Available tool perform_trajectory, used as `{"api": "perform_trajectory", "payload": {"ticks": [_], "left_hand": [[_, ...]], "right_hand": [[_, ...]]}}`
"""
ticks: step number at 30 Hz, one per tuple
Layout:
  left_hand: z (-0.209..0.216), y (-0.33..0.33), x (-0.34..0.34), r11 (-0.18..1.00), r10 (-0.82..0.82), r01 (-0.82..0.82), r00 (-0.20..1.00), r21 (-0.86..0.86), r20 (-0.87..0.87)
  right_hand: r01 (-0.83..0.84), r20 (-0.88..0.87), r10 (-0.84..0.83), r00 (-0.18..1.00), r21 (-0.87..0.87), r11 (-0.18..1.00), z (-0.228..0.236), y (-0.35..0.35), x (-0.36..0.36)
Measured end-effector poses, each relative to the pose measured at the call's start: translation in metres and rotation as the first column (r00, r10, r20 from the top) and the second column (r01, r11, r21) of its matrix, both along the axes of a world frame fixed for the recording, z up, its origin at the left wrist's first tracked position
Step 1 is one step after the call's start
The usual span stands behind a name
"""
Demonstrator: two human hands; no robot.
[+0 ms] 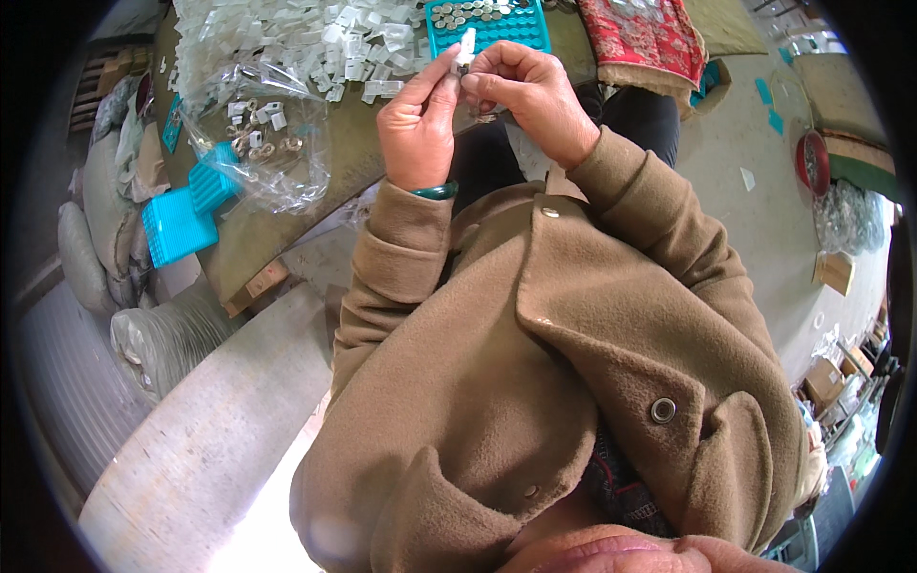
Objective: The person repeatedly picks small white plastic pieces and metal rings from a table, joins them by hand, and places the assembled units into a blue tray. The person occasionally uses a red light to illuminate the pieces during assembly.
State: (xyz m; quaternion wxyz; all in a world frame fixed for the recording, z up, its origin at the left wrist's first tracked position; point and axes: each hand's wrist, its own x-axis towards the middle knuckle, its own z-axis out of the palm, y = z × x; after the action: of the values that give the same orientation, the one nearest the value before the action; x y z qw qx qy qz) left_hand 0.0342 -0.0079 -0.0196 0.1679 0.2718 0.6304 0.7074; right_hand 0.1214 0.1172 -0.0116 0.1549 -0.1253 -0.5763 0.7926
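pinching a small white piece (466, 48) between thumb and forefinger, the left hand (417, 129) is raised over the near edge of the table (232, 263) in the head view. the right hand (535, 95) meets it from the other side, its thumb and bent forefinger closed on the lower end of the same piece, where a small dark part shows; the finer detail there is too small to make out. the piece points up and away from the body, in front of a teal tray (521, 38) whose far part carries rows of round metallic discs (468, 11).

to the left of the tray spreads a heap of translucent white plastic parts (315, 38). nearer the person, a clear plastic bag (308, 177) lies open, with white parts and beige rings (266, 150) in it. beside the bag, toward the table's left edge, are two ridged teal trays (180, 227), one overlapping the other. a red patterned cloth (642, 43) hangs to the right of the discs. a dark green bangle (436, 192) circles the left wrist, and both forearms are covered by the sleeves of a brown coat (430, 372).
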Motion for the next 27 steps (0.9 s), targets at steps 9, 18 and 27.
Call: {"api": "perform_trajectory", "payload": {"ticks": [9,18,27], "left_hand": [[0.014,0.001,-0.002,0.998,-0.030,0.053,0.908,-0.044,0.418],[0.016,-0.003,-0.003,0.986,0.047,-0.005,0.967,-0.164,0.251],[0.018,-0.013,-0.015,0.983,-0.151,-0.006,0.552,0.185,0.820]], "right_hand": [[-0.055,0.092,0.049,0.995,0.073,0.996,0.003,0.004,0.003],[0.095,-0.069,-0.070,0.995,0.486,0.869,-0.001,0.002,0.003],[0.068,-0.078,-0.046,0.996,0.314,0.947,-0.008,0.008,-0.004]]}}
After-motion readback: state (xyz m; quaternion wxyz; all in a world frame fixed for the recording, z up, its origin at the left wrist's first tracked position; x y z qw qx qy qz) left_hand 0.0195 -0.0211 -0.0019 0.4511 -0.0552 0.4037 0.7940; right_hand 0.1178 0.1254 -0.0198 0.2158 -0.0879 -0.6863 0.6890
